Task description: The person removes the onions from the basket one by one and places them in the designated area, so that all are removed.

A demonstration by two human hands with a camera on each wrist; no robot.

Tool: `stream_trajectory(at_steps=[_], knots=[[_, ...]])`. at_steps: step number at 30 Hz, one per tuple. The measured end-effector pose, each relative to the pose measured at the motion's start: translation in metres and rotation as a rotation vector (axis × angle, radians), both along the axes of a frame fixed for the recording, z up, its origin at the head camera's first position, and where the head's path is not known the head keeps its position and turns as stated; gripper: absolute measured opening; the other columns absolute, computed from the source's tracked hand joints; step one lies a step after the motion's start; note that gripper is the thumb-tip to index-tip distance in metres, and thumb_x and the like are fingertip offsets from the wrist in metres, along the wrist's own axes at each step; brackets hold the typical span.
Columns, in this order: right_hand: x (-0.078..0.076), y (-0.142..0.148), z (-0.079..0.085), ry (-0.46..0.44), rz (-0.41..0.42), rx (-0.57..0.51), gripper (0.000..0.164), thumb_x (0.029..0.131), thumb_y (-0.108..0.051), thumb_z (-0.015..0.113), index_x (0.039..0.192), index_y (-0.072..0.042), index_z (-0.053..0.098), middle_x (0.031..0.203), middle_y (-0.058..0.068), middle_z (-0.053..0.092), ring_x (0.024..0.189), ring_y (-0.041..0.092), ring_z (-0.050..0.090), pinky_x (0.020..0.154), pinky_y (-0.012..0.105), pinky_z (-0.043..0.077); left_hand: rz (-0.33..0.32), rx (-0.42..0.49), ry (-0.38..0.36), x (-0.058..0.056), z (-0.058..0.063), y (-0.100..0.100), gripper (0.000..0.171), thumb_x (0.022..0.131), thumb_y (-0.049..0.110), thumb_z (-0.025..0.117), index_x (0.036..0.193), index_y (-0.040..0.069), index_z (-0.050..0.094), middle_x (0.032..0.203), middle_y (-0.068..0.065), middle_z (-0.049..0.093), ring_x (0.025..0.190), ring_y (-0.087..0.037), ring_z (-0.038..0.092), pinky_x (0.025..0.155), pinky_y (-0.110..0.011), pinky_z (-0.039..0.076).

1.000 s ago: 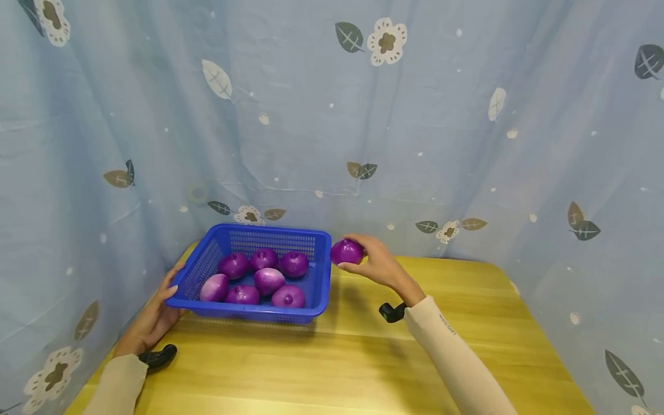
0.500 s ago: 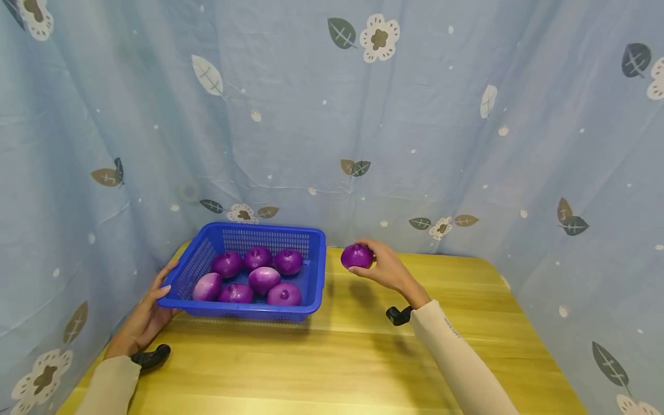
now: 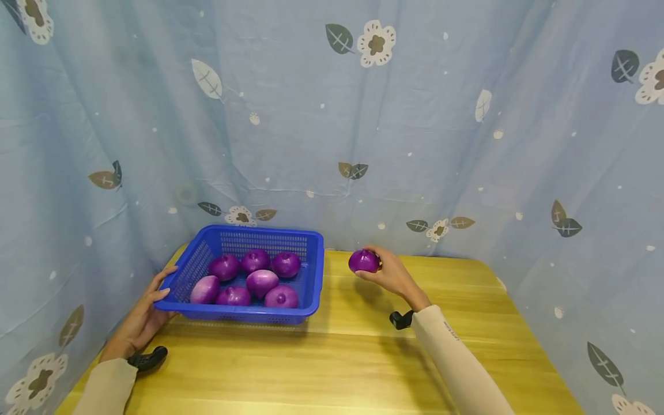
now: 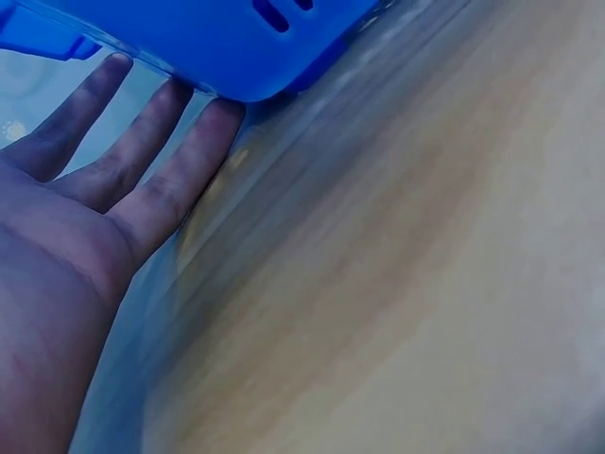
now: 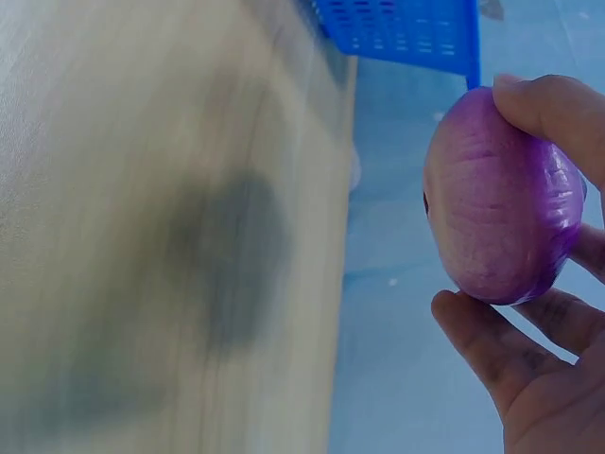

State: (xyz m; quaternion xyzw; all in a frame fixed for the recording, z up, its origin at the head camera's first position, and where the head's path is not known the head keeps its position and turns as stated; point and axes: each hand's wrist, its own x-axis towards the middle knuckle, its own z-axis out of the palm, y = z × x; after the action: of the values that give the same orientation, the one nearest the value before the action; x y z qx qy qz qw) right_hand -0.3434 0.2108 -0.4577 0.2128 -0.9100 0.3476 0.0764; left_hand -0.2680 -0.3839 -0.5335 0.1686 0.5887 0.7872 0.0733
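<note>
My right hand [image 3: 392, 275] holds a shiny purple onion [image 3: 364, 261] up to the right of a blue plastic basket [image 3: 233, 312]. In the right wrist view, thumb and fingers pinch this onion [image 5: 501, 203] from opposite sides, and a shadow falls on the table below. My left hand [image 3: 141, 323] grips the basket at its left front corner, with digits over the rim. Three fingers [image 4: 170, 180] reach out nearly straight against the basket's underside in the left wrist view. Inside the basket lie several purple onions [image 3: 261, 283], some paler than others.
A yellow wood-grain table [image 3: 311, 369] carries the basket near its back left. Blue curtains [image 3: 290, 144] with leaves and flowers hang behind and along both sides, close to the table edges. Each wrist wears a black camera mount [image 3: 402, 320].
My right hand has carried the onion rightward, away from the basket's right rim and slightly lower. The left hand keeps its place on the basket. The head view has shifted slightly.
</note>
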Motion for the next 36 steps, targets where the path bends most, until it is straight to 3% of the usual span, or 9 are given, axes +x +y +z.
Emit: stream_trajectory(at_steps=[10,18,36], knots=[[-0.013,0.0,-0.018,-0.053,-0.027,-0.031,0.065,0.086,-0.03,0.085,0.14,-0.008,0.056,0.134,0.017,0.062,0.114,0.033,0.065,0.093,0.047,0.055,0.042,-0.008,-0.019,0.0,0.003,0.001,0.055,0.111,0.018,0.031,0.163,0.033,0.021,0.149,0.002,0.028,0.118,-0.015,0.061,0.095,-0.033,0.053],[-0.019,0.0,-0.034,-0.128,-0.1,-0.069,0.065,0.084,-0.025,0.087,0.14,-0.009,0.056,0.135,0.017,0.062,0.119,0.036,0.063,0.098,0.049,0.052,0.047,-0.008,-0.029,-0.003,0.001,0.002,0.054,0.111,0.019,0.033,0.162,0.033,0.022,0.149,0.002,0.025,0.118,-0.015,0.061,0.095,-0.034,0.053],[-0.03,-0.001,-0.058,-0.147,-0.157,-0.091,0.073,0.084,-0.03,0.087,0.144,-0.007,0.053,0.141,0.017,0.058,0.124,0.038,0.06,0.1,0.051,0.05,0.047,-0.033,-0.027,-0.002,0.0,0.001,0.054,0.112,0.021,0.031,0.163,0.035,0.02,0.149,0.003,0.021,0.12,-0.014,0.059,0.096,-0.033,0.053]])
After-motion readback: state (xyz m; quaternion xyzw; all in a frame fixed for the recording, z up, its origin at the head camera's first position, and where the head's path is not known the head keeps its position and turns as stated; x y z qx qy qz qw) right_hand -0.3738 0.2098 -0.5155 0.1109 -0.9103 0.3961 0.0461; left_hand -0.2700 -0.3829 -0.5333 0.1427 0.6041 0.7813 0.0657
